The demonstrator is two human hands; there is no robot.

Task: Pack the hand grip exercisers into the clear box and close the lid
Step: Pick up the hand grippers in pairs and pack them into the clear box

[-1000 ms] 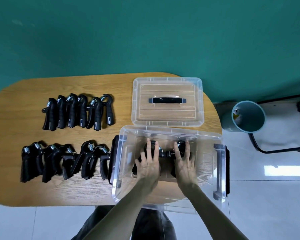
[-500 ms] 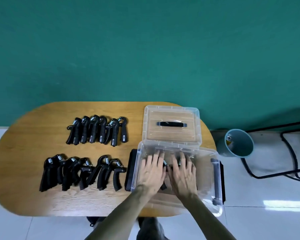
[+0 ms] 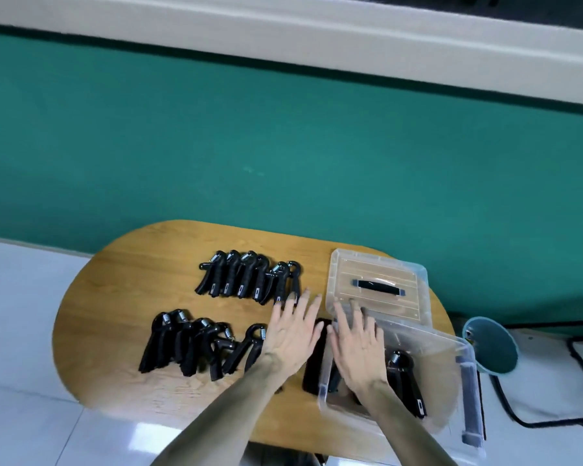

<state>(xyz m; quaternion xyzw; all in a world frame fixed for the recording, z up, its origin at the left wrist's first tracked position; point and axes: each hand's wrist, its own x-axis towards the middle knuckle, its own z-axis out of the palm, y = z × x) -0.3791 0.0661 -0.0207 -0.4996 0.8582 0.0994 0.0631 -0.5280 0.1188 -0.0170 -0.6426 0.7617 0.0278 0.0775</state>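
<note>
The clear box (image 3: 451,375) stands open at the table's right end, with a black hand grip exerciser (image 3: 405,378) lying inside it. Its clear lid (image 3: 379,287), black handle up, lies flat just behind the box. My right hand (image 3: 359,344) hovers with straight fingers over the box's left end and holds nothing. My left hand (image 3: 292,334), fingers spread, is over the table left of the box and also holds nothing. A far row of exercisers (image 3: 249,279) and a near row of exercisers (image 3: 199,348) lie on the wooden table (image 3: 115,314).
A teal bin (image 3: 490,344) stands on the floor right of the table. Black chair tubing (image 3: 579,381) lies beyond it. A green wall runs behind the table, and white floor tiles surround it.
Both hands have come up out of the box and moved left, leaving exercisers inside it. The camera has tilted up, so the table sits lower in view.
</note>
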